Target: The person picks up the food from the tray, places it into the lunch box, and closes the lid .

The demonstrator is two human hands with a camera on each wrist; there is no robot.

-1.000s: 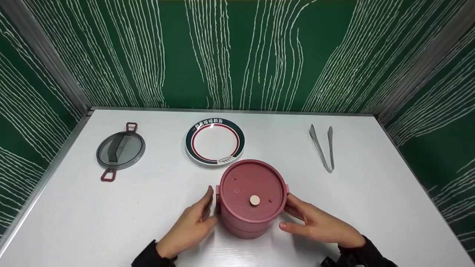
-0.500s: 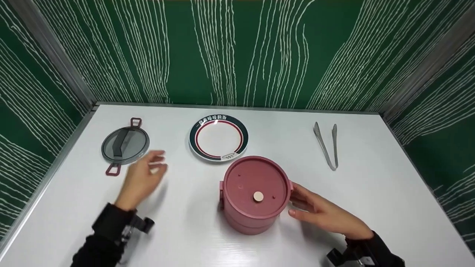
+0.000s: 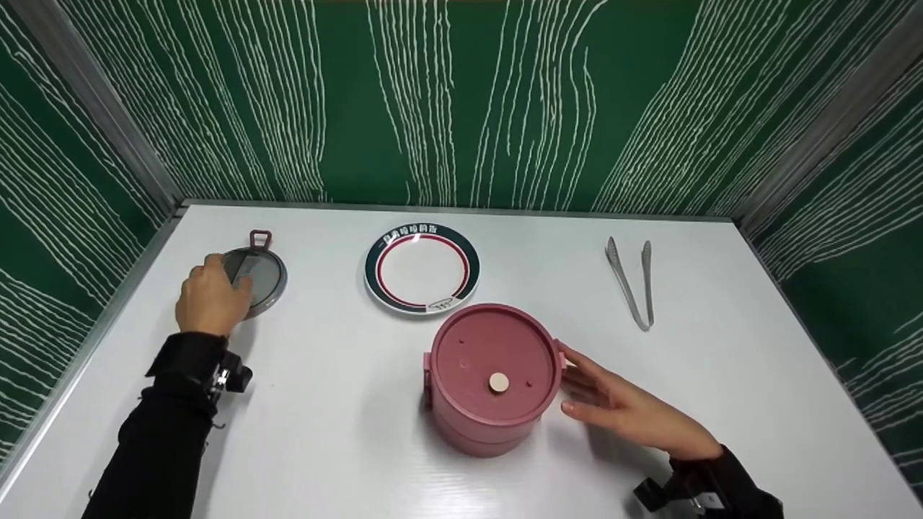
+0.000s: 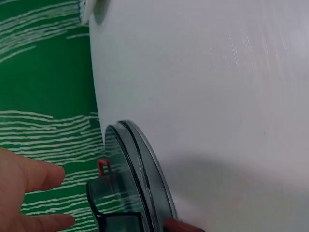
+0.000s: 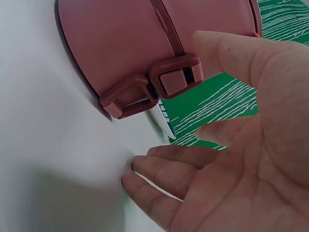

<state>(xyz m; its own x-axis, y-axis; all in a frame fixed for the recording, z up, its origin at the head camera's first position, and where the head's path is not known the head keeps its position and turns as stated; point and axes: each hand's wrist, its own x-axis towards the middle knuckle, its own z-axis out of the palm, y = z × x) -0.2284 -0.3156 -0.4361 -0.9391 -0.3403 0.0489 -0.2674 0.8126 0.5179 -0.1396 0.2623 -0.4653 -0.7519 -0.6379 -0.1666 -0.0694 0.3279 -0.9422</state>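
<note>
My left hand (image 3: 211, 295) hovers over a round, see-through grey lid (image 3: 268, 277) with a dark top handle and red side loops, at the table's left. Up close in the left wrist view, thumb and finger are spread, apart from the lid's handle (image 4: 120, 220). A dusky pink lunch box (image 3: 490, 360) with a white knob on top stands upright in front of me. Beside it, my right hand (image 3: 634, 411) has its fingers loosely extended near the side clip. In the right wrist view, the palm faces the box's clips (image 5: 174, 79) and grasps nothing.
A white plate (image 3: 422, 270) with a dark green rim and red ring lies behind the lunch box. Metal tongs (image 3: 649, 288), legs spread, lie at the back right. Green walls with white lines (image 3: 461, 108) enclose the white table (image 3: 324, 432) at the back and sides.
My left hand has left the lunch box's side and travelled left and away from me to the lid. The right hand stays beside the box, which has not visibly moved on the table.
</note>
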